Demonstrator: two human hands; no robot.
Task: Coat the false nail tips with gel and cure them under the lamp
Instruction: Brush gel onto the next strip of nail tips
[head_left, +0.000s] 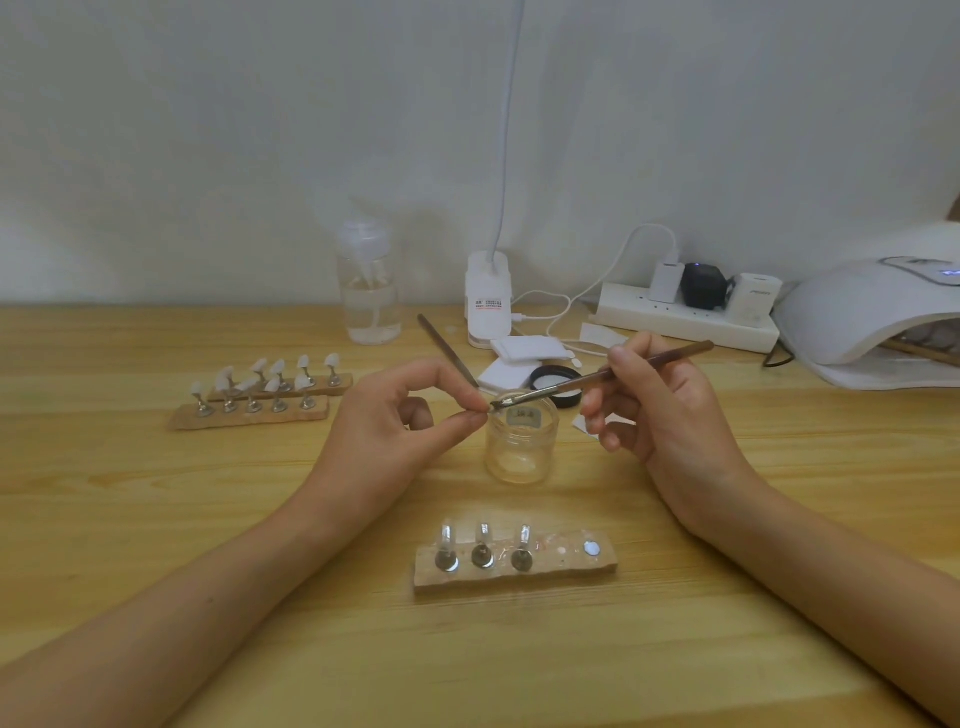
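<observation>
Hands close together over the jar (522, 441). Left hand (400, 421): pinching between thumb and forefinger what is probably 1 nail tip (488, 410), too small to confirm. Right hand (660, 410): gripping the brush (649, 362) pen-style, with bristles touching that pinched piece just above the jar's mouth.

Likely step: laying gel on 1 tip. Rest both wrists on the table (208, 519) for steadiness. Wipe surplus on the jar rim first, then pull thin strokes from base to free edge, stopping short of the sides to avoid pooling and gel on the fingertips. Work over the jar to catch drips.

Between the forearms, nearer the body: holder (571, 569) with 3 clear tips (483, 535) and 1 empty spot, seemingly for this one. Well off to the right of the right hand: lamp (857, 317), for curing afterwards.
</observation>
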